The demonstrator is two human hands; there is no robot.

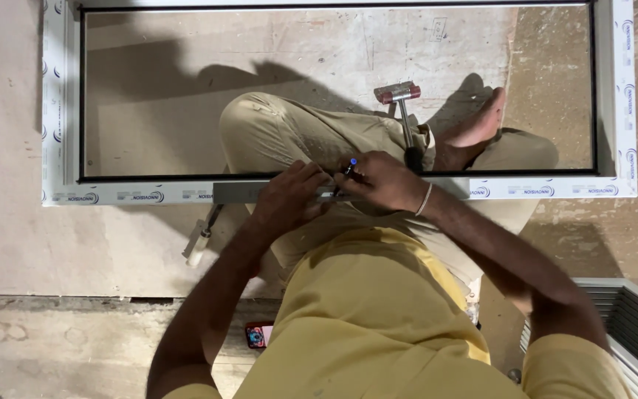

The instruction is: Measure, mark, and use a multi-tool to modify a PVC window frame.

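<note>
The left hand [288, 193] lies flat, fingers spread and pressing down on a grey bar [238, 192] that rests along the lower edge of the white frame [622, 111]. The right hand [378, 181] is closed around a pen [349, 168], wrist bent, tip down at the bar. Both forearms reach forward over the knees. A mallet [400, 100] lies beyond, near the foot [478, 122].

Head camera, steep downward view, close over the lap
</note>
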